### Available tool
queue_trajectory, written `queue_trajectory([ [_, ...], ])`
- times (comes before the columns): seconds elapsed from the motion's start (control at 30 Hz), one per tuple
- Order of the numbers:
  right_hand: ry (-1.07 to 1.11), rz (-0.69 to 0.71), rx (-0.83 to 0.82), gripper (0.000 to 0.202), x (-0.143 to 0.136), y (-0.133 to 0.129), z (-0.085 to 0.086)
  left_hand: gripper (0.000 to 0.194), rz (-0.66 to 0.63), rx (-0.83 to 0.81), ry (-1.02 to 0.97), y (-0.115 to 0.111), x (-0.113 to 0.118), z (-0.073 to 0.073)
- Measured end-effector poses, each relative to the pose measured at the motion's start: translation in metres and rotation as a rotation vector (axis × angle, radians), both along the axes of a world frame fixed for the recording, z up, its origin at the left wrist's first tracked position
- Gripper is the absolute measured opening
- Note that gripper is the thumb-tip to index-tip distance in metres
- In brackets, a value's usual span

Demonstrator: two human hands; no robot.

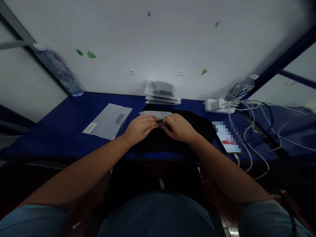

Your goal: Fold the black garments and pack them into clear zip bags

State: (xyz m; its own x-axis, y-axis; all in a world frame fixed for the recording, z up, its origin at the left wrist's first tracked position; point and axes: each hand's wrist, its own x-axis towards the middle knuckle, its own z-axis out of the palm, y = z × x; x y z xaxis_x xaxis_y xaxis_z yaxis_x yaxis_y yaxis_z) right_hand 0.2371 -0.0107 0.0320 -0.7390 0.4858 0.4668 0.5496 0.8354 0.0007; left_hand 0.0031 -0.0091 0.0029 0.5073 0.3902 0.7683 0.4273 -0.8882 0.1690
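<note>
My left hand (pixel 140 128) and my right hand (pixel 179 127) meet over the middle of the desk, fingers closed on the near edge of a translucent plastic bag (pixel 158 114). Its far end shows beyond my fingertips, with a faint grey print. Something small and dark shows between the fingers; I cannot make out what it is. Beneath both hands lies a black cloth (pixel 199 125), spread across the desk. To the left, a flat frosted plastic bag (pixel 106 120) with a pale label rests on its own.
Several similar bags (pixel 161 93) are stacked against the white wall on the blue desk (pixel 61 128). At right are a phone (pixel 227 140) on a cable, a white power strip (pixel 218 106), tangled white cables (pixel 251 131) and a bottle (pixel 243 87). Another bottle (pixel 59 70) stands far left.
</note>
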Motion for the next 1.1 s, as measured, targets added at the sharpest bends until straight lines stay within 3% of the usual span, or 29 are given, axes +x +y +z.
queue_trajectory([
  [0.13,0.046,-0.045,-0.039,0.025,-0.010,-0.002,0.003,0.015,0.016,-0.024,-0.009,0.001,-0.001,-0.003],
  [0.3,0.021,-0.141,0.005,0.014,-0.019,-0.001,-0.002,0.014,0.004,-0.105,-0.050,0.001,-0.004,0.000],
  [0.6,0.094,-0.089,-0.067,0.008,-0.006,0.002,0.001,0.014,-0.054,-0.169,-0.067,0.003,-0.011,0.002],
  [0.93,0.022,0.004,0.084,0.025,-0.030,0.000,0.002,0.013,0.020,-0.112,-0.027,0.002,-0.011,0.001],
  [1.1,-0.038,0.009,0.137,0.024,-0.028,0.004,0.003,0.019,-0.026,-0.130,-0.027,0.005,-0.015,0.002],
])
